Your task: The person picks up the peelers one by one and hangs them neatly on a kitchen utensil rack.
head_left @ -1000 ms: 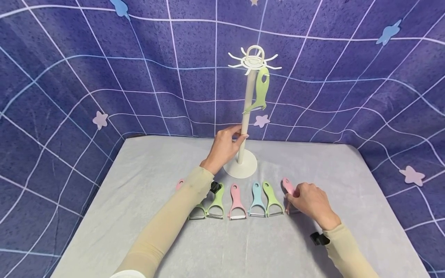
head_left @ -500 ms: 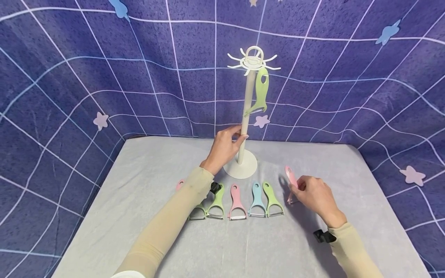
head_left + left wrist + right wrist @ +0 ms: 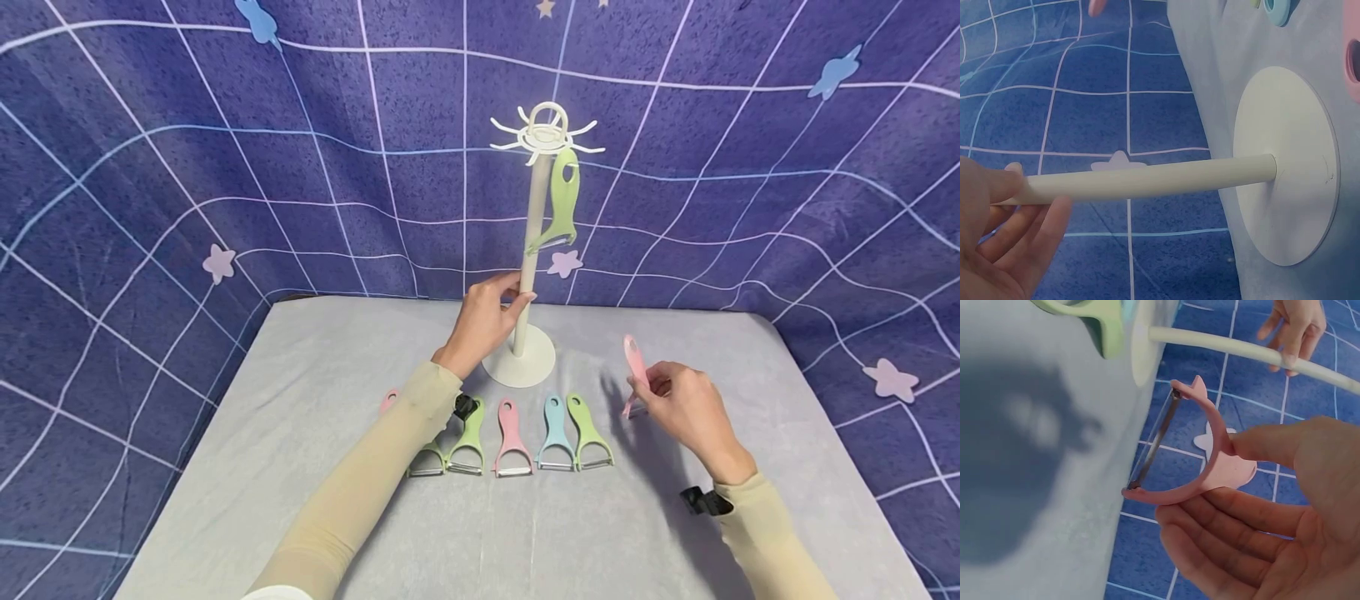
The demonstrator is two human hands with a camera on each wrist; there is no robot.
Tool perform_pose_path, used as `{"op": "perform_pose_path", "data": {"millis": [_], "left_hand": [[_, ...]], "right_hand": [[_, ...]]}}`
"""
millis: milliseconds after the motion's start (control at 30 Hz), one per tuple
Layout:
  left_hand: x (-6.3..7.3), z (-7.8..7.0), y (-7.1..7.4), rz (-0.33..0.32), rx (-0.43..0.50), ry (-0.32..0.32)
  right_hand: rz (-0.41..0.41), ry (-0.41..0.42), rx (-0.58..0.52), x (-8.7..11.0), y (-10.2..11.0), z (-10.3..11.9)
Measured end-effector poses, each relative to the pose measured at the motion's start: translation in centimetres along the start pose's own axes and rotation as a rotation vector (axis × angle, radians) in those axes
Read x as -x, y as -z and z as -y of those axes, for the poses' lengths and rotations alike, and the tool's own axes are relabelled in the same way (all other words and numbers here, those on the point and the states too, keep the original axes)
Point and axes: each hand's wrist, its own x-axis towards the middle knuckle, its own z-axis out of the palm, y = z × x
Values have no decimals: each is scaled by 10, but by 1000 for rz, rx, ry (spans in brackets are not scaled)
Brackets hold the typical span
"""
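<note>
Well, the right fingers (image 3: 1254,509) pinch a pink peeler (image 3: 1225,469) — the left fingers (image 3: 1050,234) grip the cream pole (image 3: 1147,179).

Far middle of the table (image 3: 570,533), the stand (image 3: 534,217) — left hand (image 3: 482,323) at its lower half, one peeler (image 3: 565,196) hung from its top. Nearer now, a row of peelers (image 3: 508,423), partly under the left sleeve (image 3: 367,475). Over right — another peeler (image 3: 635,360), in the right hand (image 3: 692,410). Behind it all, the backdrop (image 3: 375,183).
</note>
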Motion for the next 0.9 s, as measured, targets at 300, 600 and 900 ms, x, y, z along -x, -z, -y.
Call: {"op": "perform_pose_path", "data": {"millis": [300,600,900], "left_hand": [[1,1,0,14,7,12],[1,0,1,13,-8,7],[0,-1,1,17,17,14]], "right_hand": [[-114,47,-33,-14,6,8],[-218,109,-53,-28,14,15],[-311,249,-96,-47,15,18]]}}
